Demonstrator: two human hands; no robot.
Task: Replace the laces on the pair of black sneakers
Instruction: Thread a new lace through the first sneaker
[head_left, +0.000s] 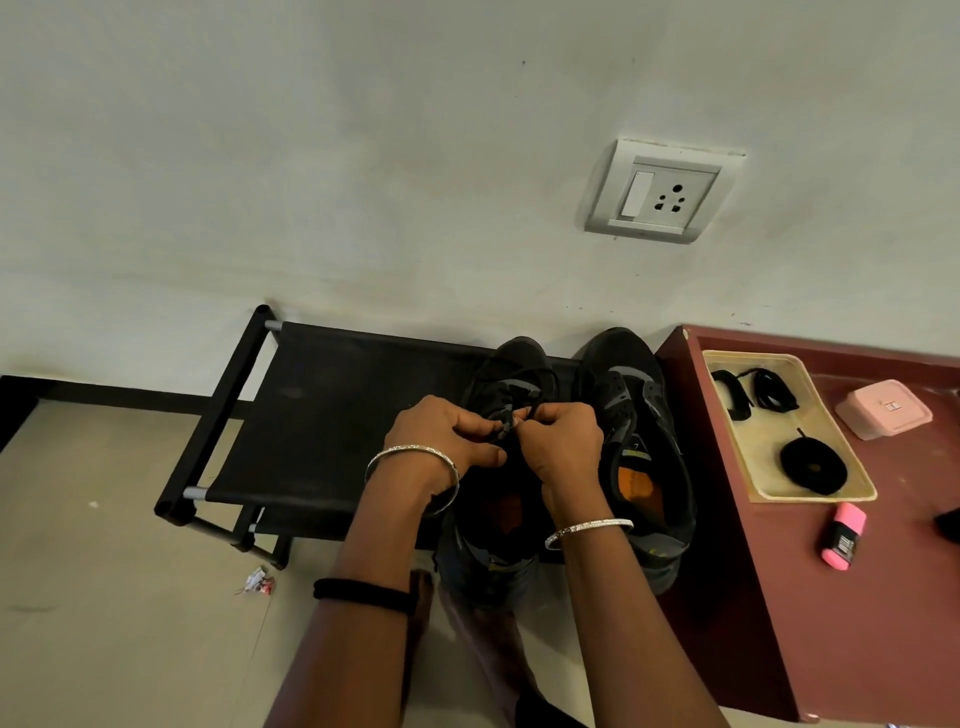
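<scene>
Two black sneakers stand side by side on a black fabric shoe rack (332, 415). Over the left sneaker (511, 369), my left hand (441, 431) and my right hand (561, 441) are close together. Both pinch its black lace (506, 418) near the upper eyelets. The right sneaker (639, 447) has no lace that I can see and shows an orange insole. A beige tray (852, 475) to the right holds a coiled black lace (813, 465) and two more black lace bundles (753, 392).
The tray sits on a maroon table (893, 597) with a pink box (883, 410) and a pink highlighter (844, 535). A wall socket (662, 192) is above. A small wrapper (257, 582) lies on the tiled floor. A bare foot (421, 587) shows below the rack.
</scene>
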